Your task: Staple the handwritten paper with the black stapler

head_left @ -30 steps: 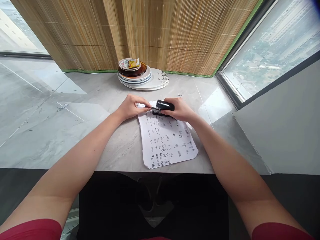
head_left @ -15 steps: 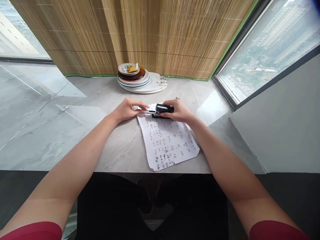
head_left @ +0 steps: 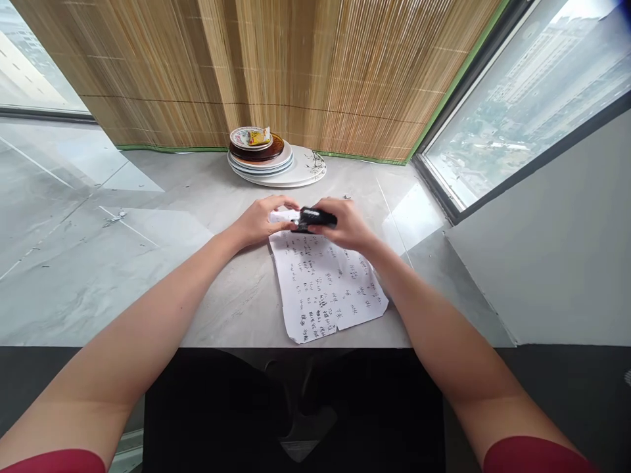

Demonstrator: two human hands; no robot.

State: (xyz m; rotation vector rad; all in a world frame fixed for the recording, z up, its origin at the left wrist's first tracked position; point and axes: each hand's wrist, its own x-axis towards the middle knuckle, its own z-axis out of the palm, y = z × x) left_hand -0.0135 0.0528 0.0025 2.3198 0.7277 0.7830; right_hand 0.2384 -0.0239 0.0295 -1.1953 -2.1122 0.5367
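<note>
A black stapler (head_left: 315,217) is held sideways over the top part of a handwritten sheet of paper (head_left: 330,282). My right hand (head_left: 345,223) wraps around its right end, fingers closed. At the other end, my left hand (head_left: 263,220) has its thumb against the stapler's tip and its fingers curled around the front. Little of the silver metal strip shows between the two, and the stapler looks slightly blurred. The paper lies flat on the pale marbled surface, with torn corners and a small notch in its near edge.
Beyond my hands stands a stack of plates (head_left: 276,172) with a small yellow packet (head_left: 259,136) on top. A bamboo blind (head_left: 276,66) hangs behind it. Small debris (head_left: 116,217) lies at left. A white wall (head_left: 557,243) and window bound the right side.
The silver strip that stuck out of the stapler's front is now mostly inside. My left hand has moved right against the tip, and the view has shifted slightly.
</note>
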